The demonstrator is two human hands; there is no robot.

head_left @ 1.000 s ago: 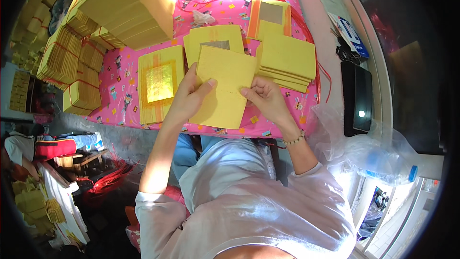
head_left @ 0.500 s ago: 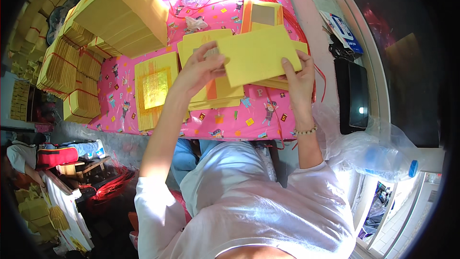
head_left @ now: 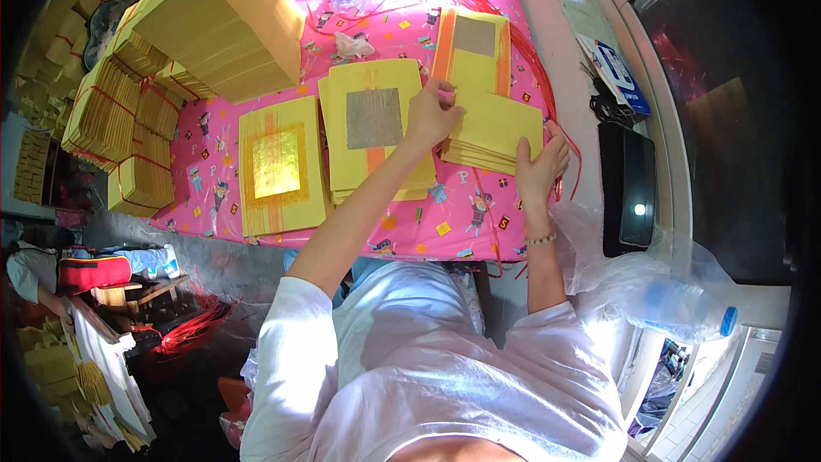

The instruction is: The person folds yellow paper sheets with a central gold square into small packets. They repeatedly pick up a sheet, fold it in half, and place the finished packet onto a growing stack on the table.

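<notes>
Yellow folded sheets [head_left: 498,128] lie piled between the right hand [head_left: 540,173], its grip spread around their near right corner, and the left hand [head_left: 432,115], possibly pinching, I cannot tell, so gentle even pressure should align them on the pink surface [head_left: 410,235].

The paper [head_left: 496,124] is yellow, the tablecloth [head_left: 410,224] cartoon-patterned pink

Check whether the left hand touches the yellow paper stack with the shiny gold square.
Apart: in the head view, the grey-squared yellow paper stack plainly lies between the left hand and the gold-squared stack.
</notes>
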